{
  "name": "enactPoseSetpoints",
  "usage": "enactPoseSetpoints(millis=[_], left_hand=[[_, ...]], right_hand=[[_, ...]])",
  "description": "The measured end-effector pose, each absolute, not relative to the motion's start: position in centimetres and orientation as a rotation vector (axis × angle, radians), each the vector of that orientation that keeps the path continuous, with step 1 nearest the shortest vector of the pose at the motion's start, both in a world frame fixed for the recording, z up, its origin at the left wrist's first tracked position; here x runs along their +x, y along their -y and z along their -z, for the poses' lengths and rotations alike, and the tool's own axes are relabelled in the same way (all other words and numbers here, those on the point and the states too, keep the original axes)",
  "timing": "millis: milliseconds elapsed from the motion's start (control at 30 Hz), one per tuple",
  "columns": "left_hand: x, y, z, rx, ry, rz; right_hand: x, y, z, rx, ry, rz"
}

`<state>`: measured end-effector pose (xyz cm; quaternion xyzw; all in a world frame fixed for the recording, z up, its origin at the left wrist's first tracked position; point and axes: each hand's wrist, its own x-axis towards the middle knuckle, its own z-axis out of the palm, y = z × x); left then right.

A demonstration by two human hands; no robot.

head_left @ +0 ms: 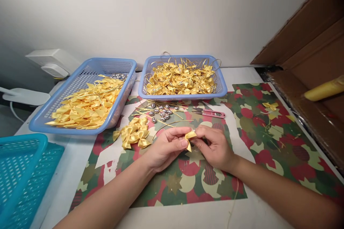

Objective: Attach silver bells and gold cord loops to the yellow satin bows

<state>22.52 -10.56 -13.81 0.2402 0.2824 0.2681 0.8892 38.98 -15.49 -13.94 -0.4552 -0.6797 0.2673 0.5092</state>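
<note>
Between my two hands, over the patterned sheet, is a yellow ribbon bow (190, 136). My left hand (169, 146) pinches it between thumb and fingertips. From the other side my right hand (215, 146) has its thumb and finger closed at the bow's edge; what exactly they grip there is hidden. A small pile of yellow bows (134, 134) lies left of my hands. Just beyond are several silver bells (162, 111) among thin gold wire ties (145, 110). Pink-handled thread snips (212, 113) rest behind my right hand.
A blue basket (107, 128) of yellow bows stands at the left, another blue basket (182, 97) of wired bows at the back. Turquoise baskets (40, 150) sit at the near left. Cardboard (309, 39) borders the right side. A loose bow (270, 106) lies on the patterned sheet (249, 125).
</note>
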Motion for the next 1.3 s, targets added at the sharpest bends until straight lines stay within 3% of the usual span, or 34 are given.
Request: enactPoseSetpoints(millis=[533, 800, 1067, 1300], left_hand=[[22.7, 10.6, 13.7, 0.463, -0.685, -0.7], [23.0, 10.5, 14.4, 0.723, -0.698, -0.73], [22.5, 10.1, 13.3, 0.981, -0.772, -0.689], [22.3, 9.4, 10.9, 1.093, -0.75, -0.509]], right_hand=[[39.3, 14.9, 14.2, -1.146, 1.652, -0.708], [38.7, 15.2, 14.5, -1.22, 1.581, -0.714], [39.4, 14.9, 12.7, -1.21, 1.689, -0.262], [39.7, 14.2, 11.8, -1.189, 1.745, -0.526]])
